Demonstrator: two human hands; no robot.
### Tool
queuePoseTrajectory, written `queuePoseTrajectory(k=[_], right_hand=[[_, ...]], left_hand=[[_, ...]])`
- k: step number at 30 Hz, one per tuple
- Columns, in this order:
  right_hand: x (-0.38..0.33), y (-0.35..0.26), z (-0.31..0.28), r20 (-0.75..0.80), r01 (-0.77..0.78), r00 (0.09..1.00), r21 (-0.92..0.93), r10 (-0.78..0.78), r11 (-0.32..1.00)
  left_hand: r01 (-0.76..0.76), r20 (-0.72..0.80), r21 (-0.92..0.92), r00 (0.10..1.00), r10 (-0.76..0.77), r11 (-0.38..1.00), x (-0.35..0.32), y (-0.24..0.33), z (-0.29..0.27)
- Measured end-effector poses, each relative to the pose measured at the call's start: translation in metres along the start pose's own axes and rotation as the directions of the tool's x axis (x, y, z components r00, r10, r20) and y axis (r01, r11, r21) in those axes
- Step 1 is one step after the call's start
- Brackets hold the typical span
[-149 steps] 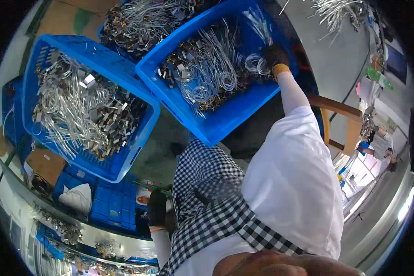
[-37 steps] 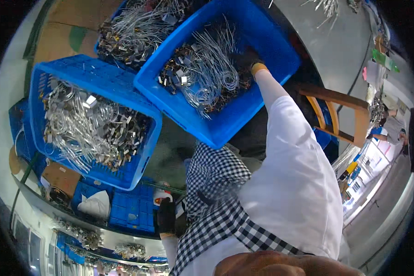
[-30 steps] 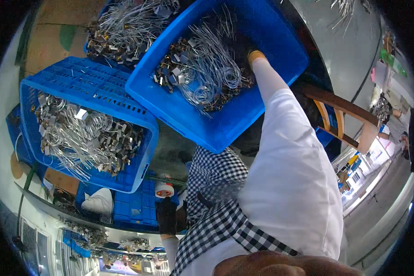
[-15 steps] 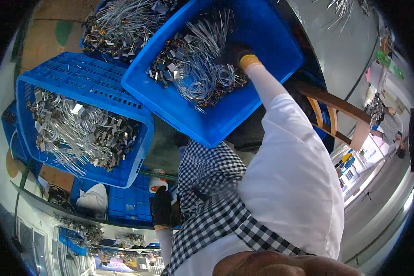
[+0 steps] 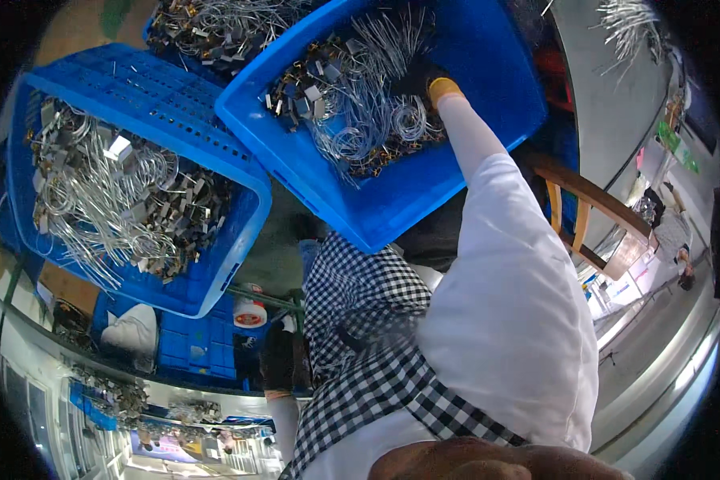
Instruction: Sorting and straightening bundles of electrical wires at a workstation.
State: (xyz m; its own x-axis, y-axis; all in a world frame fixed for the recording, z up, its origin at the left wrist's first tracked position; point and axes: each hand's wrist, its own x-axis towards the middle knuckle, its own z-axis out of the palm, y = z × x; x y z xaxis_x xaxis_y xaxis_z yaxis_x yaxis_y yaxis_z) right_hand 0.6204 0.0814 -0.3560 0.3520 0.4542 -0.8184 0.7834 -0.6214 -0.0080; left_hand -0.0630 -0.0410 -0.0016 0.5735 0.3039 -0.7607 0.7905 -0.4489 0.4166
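Note:
My right hand (image 5: pixel 418 78), in a dark glove with a yellow cuff, reaches into a blue plastic crate (image 5: pixel 392 216) and rests among silver wire bundles with small dark fittings (image 5: pixel 352 120). Its fingers are buried in the wires, so the grip is hidden. The white sleeve runs from the crate down to my shoulder. My left hand (image 5: pixel 278 360), also in a dark glove, hangs low beside my black-and-white checked apron (image 5: pixel 360 336) and holds nothing.
A second blue crate (image 5: pixel 244 232) full of the same wires sits to the left, and a third (image 5: pixel 156 32) at the top. Below lie smaller blue crates (image 5: pixel 192 352), a white bag (image 5: pixel 132 332) and a tape roll (image 5: pixel 250 314). A wooden chair (image 5: pixel 584 200) stands right.
My right hand has moved from the crate's right corner leftward into the middle of the wire pile. The left hand stays low by the apron.

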Motion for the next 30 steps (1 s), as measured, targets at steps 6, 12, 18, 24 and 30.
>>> queuePoseTrajectory(k=[6, 12, 18, 24, 30], right_hand=[[-0.044, -0.07, -0.019, -0.067, -0.096, 0.994, -0.186, 0.085, 0.978], [-0.052, -0.076, -0.021, -0.218, -0.247, 0.949, -0.06, 0.229, 0.967], [-0.022, -0.044, -0.02, 0.041, -0.239, 0.968, -0.148, 0.247, 0.96], [-0.005, -0.056, 0.017, -0.347, -0.227, 0.93, -0.29, 0.119, 0.93], [-0.01, -0.045, 0.006, -0.251, -0.371, 0.887, 0.111, 0.387, 0.922]], left_hand=[[0.245, 0.005, -0.273, 0.967, -0.253, 0.93, -0.019, 0.008, 0.036], [0.223, 0.171, -0.122, 0.965, -0.201, 0.967, 0.01, 0.016, 0.023], [0.013, 0.002, 0.055, 1.0, -0.013, 0.998, 0.006, 0.009, 0.04], [0.224, 0.332, -0.156, 0.929, -0.162, 0.962, 0.018, -0.001, 0.075], [0.014, -0.002, 0.213, 1.0, -0.014, 0.977, 0.023, 0.006, 0.044]])
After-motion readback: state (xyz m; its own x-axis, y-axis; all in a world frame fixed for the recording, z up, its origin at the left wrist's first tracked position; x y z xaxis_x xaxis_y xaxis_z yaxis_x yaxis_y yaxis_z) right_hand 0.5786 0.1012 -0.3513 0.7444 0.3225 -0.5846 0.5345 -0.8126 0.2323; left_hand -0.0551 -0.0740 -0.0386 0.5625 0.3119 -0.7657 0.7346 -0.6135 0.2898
